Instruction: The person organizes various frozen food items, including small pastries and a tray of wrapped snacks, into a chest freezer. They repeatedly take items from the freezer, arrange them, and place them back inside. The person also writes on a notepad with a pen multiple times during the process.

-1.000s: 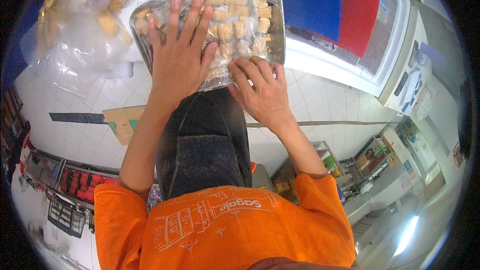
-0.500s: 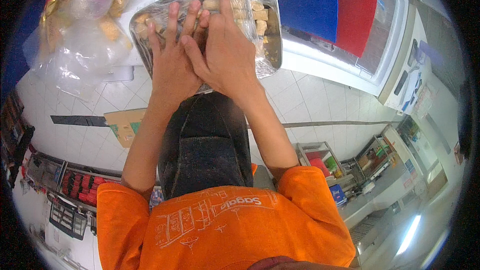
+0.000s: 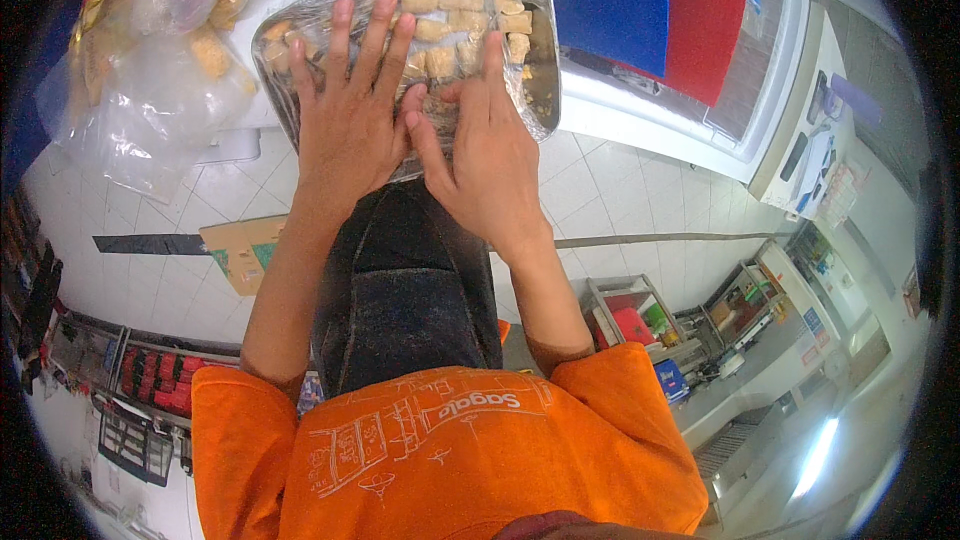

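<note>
A shallow metal tray [image 3: 544,90] holds rows of short tan rolls [image 3: 438,64]. Clear plastic film [image 3: 318,2] stretches over the tray, wrinkled in places; near its right end some rolls appear to lie outside the film's edge. My left hand [image 3: 352,130] lies flat on the film over the tray's left half, fingers spread. On the right part of the tray, my right hand [image 3: 490,155] touches the film with its index finger stretched out and its thumb apart, the other fingers bent. Neither hand holds anything.
Left of the tray lie clear plastic bags [image 3: 150,105] with yellowish contents on a white surface. To the right stands a white chest [image 3: 650,125] with blue [image 3: 610,0] and red [image 3: 705,20] panels. A cardboard piece [image 3: 240,252] lies on the tiled floor.
My right hand has moved right and slightly down, away from my left hand, uncovering more rolls between them. My left hand stays on the film almost unmoved.
</note>
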Demonstrator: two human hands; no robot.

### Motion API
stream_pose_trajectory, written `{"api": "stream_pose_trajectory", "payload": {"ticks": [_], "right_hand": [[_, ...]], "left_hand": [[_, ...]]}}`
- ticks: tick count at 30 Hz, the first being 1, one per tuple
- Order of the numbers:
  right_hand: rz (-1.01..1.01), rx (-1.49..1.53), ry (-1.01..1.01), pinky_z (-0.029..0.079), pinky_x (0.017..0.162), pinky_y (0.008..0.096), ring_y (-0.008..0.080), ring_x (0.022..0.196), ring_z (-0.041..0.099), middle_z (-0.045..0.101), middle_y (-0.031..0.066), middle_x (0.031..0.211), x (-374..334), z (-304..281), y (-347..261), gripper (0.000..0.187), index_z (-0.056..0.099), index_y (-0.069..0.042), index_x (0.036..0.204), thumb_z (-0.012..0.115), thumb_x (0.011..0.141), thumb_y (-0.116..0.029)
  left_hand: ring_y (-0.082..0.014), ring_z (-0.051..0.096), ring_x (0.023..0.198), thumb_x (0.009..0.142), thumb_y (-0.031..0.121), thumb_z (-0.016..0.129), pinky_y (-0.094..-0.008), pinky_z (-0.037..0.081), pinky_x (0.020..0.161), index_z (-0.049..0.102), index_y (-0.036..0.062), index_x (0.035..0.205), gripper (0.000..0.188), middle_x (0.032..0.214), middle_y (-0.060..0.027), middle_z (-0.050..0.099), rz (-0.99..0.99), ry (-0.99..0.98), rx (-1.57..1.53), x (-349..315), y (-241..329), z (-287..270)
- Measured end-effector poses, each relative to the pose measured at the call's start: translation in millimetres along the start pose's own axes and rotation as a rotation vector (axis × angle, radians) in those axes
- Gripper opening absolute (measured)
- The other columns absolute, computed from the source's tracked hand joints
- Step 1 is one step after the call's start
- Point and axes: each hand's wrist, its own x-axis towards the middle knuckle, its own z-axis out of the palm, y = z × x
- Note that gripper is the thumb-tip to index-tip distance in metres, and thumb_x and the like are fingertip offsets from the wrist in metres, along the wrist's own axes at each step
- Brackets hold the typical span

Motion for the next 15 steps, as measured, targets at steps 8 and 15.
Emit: {"api": "stream_pose_trajectory", "payload": {"ticks": [8, 15], "right_hand": [[0.112, -0.089, -0.184, 0.06, 0.066, 0.0484, 0.044, 0.09, 0.073, 0.035, 0.0399, 0.157, -32.4, -19.2, -17.5, 0.038, 0.058, 0.001, 0.106, 0.071, 0.095, -0.032], [0.192, -0.128, -0.207, 0.059, 0.061, 0.0495, 0.0455, 0.083, 0.074, 0.028, 0.0395, 0.161, -29.0, -22.6, 1.4, 0.04, 0.058, 0.0, 0.108, 0.071, 0.096, -0.036]], "left_hand": [[-0.0342, 0.014, 0.161, 0.105, 0.042, 0.05, -0.0715, 0.012, 0.122, 0.031, 0.0188, 0.166, 0.068, 0.175, -0.0019, 0.021, -0.003, -0.032, 0.008, -0.1, -2.1, -0.8], [-0.03, 0.016, 0.161, 0.104, 0.043, 0.052, -0.0709, 0.009, 0.124, 0.033, 0.0207, 0.165, 0.067, 0.174, 0.0002, 0.023, -0.013, -0.011, -0.002, 0.2, -1.6, 1.4]]}}
